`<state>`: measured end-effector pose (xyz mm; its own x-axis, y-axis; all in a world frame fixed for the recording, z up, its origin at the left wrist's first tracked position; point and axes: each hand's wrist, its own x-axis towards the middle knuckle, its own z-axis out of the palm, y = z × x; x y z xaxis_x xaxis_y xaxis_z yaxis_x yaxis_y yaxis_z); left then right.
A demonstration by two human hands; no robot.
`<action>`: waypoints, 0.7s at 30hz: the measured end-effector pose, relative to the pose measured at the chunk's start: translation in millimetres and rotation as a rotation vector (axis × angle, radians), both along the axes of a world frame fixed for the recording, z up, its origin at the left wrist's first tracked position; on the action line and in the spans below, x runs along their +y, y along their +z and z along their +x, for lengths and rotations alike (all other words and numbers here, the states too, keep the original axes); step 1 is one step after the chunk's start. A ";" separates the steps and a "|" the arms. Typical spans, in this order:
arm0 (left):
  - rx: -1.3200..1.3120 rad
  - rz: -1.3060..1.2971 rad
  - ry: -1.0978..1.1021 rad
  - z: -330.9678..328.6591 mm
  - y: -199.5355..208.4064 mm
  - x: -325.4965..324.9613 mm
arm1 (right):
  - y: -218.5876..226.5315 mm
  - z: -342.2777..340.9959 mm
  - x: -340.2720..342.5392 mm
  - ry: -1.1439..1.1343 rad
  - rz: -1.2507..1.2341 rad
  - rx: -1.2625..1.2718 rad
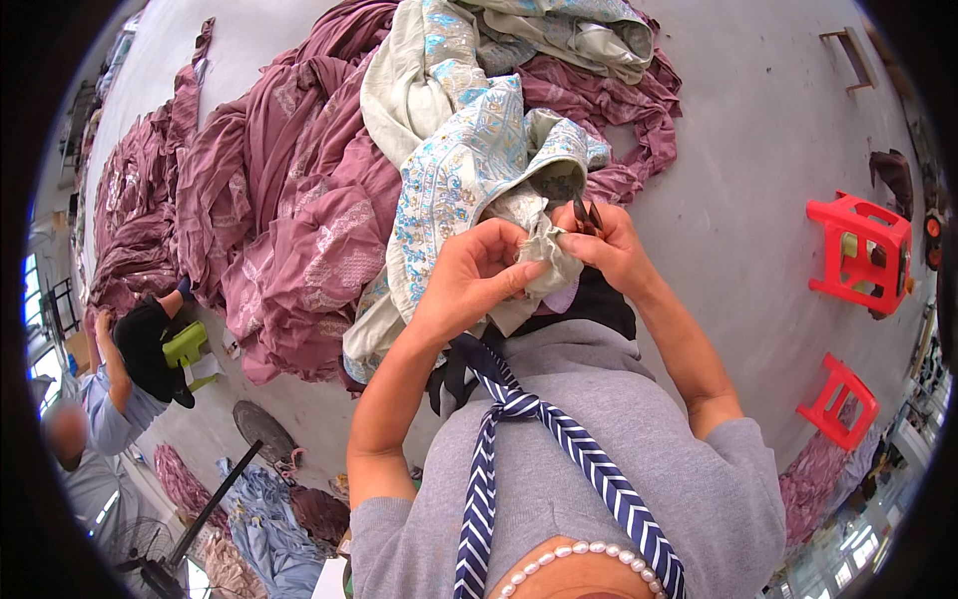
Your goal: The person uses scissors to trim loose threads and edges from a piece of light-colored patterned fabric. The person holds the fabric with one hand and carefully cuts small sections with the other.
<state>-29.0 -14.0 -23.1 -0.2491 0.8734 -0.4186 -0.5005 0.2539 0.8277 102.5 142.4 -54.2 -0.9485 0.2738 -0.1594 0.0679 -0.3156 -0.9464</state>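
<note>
A pale green cloth (469, 150) with blue and brown patterned bands runs down from the heap to my lap. My left hand (474, 275) is closed, pinching the cloth's bunched edge between thumb and fingers. Just across from it, my right hand (607, 248) pinches the same gathered edge with its thumb. Small dark thread snips (587, 217) sit in the right hand's fingers, blades pointing away from me. Folds of cloth partly hide the fingertips of both hands.
Large mauve cloth heaps (299, 180) spread over the grey floor at left and behind. Two red plastic stools (866, 255) are on the right. Another person (120, 384) sits at far left, near a green stool (187, 346). A fan (145, 544) stands at lower left.
</note>
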 end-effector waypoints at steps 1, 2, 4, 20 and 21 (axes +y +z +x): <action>0.016 -0.018 -0.010 -0.7 2.2 1.2 | -0.3 0.9 1.0 -0.001 0.050 0.017; 0.032 -0.035 -0.020 -2.2 5.1 2.1 | -0.3 1.2 2.6 0.016 0.094 0.052; 0.067 -0.055 -0.036 -4.4 10.2 3.6 | 1.8 1.3 5.7 0.051 0.182 0.121; 1.163 -0.247 -0.390 -34.9 41.0 27.1 | 16.7 -4.6 -28.4 0.094 1.047 0.390; 1.141 -0.225 -0.344 -36.8 36.0 26.9 | 16.7 -3.9 -30.8 0.097 1.046 0.384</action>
